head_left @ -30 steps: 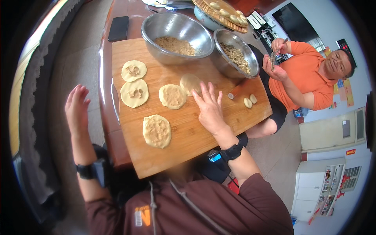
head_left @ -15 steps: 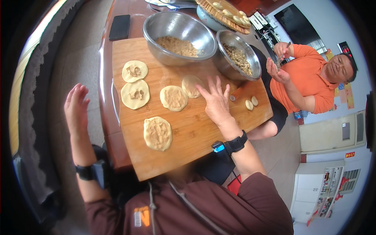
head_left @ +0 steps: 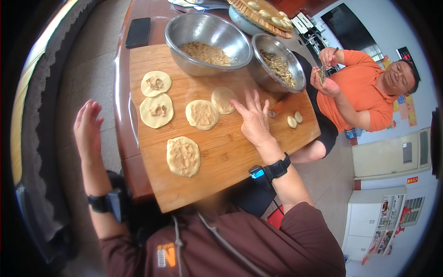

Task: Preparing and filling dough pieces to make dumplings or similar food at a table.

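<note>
My right hand (head_left: 254, 119) rests on the wooden board (head_left: 221, 159) with fingers spread, a fingertip touching the edge of a thin dough round (head_left: 224, 100). Left of it lies a dough round (head_left: 202, 114) smeared with tan filling. A larger smeared round (head_left: 183, 156) sits nearer me. At the board's left side, two rounds, one far (head_left: 150, 87) and one nearer (head_left: 150, 121), each carry a small dab of filling. Beyond the table's left edge my left hand (head_left: 88, 129) is raised, empty, fingers loosely bent and thumb apart.
A big steel bowl (head_left: 177, 60) holds crumbly tan filling; a smaller one (head_left: 263, 83) holds chopped brown filling. Two dough pieces (head_left: 294, 120) lie at the board's right. Behind are a phone (head_left: 138, 33) and a woven tray (head_left: 249, 17). At right, a person in orange (head_left: 360, 87) holds a utensil and filling.
The whole view has shifted slightly, moving the board and bowls a little left in the picture. My hands keep nearly the same pose. The other person's cupped hand now shows brown filling.
</note>
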Demonstrator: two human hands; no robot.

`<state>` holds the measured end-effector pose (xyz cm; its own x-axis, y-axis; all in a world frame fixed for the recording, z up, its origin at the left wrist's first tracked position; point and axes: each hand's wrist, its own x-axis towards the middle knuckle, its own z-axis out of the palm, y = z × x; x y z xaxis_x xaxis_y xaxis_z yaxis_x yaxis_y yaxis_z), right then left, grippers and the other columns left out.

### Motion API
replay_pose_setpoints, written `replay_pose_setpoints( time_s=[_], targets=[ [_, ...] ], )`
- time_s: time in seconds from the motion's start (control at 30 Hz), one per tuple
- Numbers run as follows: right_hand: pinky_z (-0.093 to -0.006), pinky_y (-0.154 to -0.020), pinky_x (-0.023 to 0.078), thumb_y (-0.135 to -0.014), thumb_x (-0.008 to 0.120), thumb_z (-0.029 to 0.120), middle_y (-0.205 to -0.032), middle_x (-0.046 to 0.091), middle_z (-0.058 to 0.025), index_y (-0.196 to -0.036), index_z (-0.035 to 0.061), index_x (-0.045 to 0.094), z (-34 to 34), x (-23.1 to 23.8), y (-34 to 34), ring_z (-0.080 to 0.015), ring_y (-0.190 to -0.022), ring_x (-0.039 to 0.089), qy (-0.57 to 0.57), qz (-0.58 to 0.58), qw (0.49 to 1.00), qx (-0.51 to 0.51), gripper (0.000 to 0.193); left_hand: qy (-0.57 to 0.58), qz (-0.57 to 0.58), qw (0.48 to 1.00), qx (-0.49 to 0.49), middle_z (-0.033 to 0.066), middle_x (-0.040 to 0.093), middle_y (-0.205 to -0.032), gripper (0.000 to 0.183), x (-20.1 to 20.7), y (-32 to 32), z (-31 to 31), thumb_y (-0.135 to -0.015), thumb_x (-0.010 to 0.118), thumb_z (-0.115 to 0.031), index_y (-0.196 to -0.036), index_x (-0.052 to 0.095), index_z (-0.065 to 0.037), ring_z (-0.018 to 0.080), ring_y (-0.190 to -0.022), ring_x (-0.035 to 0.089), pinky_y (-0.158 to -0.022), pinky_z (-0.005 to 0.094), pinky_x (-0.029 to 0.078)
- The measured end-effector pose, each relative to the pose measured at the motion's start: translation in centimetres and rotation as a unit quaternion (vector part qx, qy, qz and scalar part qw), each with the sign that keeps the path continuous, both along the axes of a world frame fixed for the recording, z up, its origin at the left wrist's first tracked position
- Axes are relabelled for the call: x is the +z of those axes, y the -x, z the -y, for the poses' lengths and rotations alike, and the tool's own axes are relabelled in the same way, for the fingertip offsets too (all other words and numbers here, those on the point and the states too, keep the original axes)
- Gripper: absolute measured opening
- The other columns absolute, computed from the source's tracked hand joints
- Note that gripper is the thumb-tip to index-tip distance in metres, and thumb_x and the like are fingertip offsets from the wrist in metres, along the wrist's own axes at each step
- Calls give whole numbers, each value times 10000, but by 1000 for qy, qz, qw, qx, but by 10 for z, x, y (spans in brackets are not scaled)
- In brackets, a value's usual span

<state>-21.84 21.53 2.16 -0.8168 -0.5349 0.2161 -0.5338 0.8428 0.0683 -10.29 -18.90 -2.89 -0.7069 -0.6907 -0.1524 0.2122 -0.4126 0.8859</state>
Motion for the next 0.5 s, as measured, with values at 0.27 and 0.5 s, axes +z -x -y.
replay_pose_setpoints(
  time_s=[0.27,0.5],
  targets=[
    [-617,-1044,161,-697,519,-80,-1407,342,-156,-1219,197,560,13,10,13,-381,-1333,242,15,13,1000,-2,592,-2,-12,1000,-11,32,638,-996,257,-3,-2,2,-901,571,-187,-1117,588,-48,121,-925,596,-731,245,452],
    [-606,-1049,162,-695,539,-70,-1404,346,-154,-1238,191,539,0,10,7,-381,-1332,244,-32,-3,999,-6,603,-2,-2,1000,-7,45,633,-1013,297,1,1,0,-893,578,-199,-1139,574,-33,137,-936,589,-754,268,438]
  ],
)
